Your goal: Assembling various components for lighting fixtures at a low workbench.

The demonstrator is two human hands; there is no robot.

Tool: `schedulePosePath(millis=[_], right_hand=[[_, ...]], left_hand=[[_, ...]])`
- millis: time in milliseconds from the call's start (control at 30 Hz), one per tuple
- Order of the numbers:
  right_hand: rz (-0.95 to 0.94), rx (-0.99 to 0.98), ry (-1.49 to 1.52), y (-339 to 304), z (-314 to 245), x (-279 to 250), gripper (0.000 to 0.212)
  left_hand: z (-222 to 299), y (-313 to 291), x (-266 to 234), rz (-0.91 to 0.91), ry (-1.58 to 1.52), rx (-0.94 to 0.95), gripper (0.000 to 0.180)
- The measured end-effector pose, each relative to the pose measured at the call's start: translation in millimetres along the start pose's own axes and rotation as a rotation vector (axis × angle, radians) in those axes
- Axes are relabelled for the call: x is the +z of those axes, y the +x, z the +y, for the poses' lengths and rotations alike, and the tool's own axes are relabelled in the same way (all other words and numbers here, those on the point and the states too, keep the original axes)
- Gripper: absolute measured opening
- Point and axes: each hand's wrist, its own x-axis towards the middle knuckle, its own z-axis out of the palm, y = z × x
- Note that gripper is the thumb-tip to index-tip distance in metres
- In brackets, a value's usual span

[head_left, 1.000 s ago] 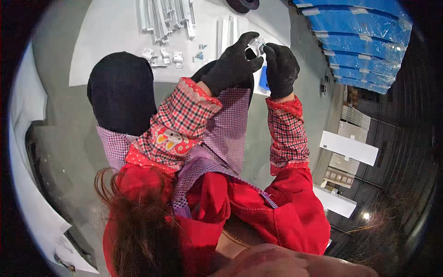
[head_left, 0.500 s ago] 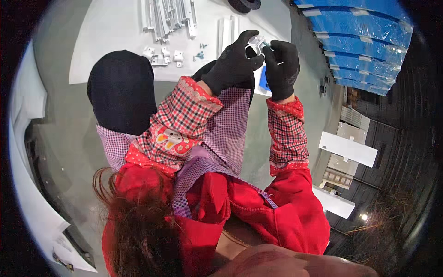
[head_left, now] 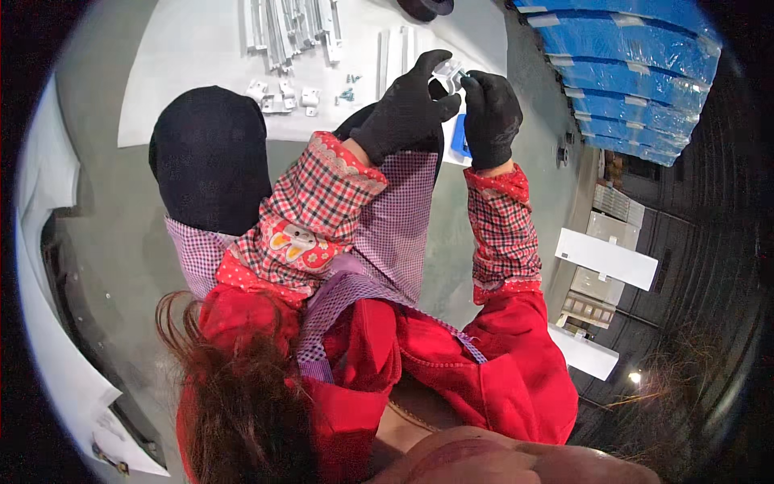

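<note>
My left hand [head_left: 403, 114], in a black glove, grips a small white bracket [head_left: 448, 73] between thumb and fingers. My right hand [head_left: 491, 121], gloved in black too, pinches a small bluish screw [head_left: 463, 73] against the bracket's right side. How far the screw sits in the bracket cannot be made out. Both hands are raised above the near right part of a white sheet [head_left: 173, 89]. Left of them, several similar brackets [head_left: 310, 99] lie on the sheet beside a few loose screws [head_left: 347, 94].
Long metal strips [head_left: 278, 36] lie in a pile at the far side of the sheet, with white bars [head_left: 396, 52] to their right. A black round object [head_left: 426, 7] is at the back. Near my right wrist lies something blue [head_left: 460, 139]. A plastic-wrapped blue stack [head_left: 637, 77] stands at right.
My right hand's fingers have closed in and turned, bringing the screw against the bracket. My left hand has hardly moved and keeps its grip.
</note>
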Motion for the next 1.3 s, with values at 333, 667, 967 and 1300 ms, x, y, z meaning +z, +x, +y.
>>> schedulePosePath(millis=[333, 667, 967, 1300], right_hand=[[0.008, -0.021, 0.080, 4, -5, 2, 0.015], [-0.022, -0.008, 0.057, 4, -10, 0, 0.016], [0.005, 0.028, 0.135, 4, -12, 3, 0.014], [-0.021, 0.094, 0.188, 3, -16, 1, 0.011]], left_hand=[[4, -3, -3, 0.043, 0.058, 0.018, 0.055], [11, -7, -7, 0.007, 0.017, -0.087, 0.054], [17, -10, -8, 0.032, 0.027, -0.104, 0.053], [7, -10, -5, 0.014, 0.004, -0.079, 0.055]])
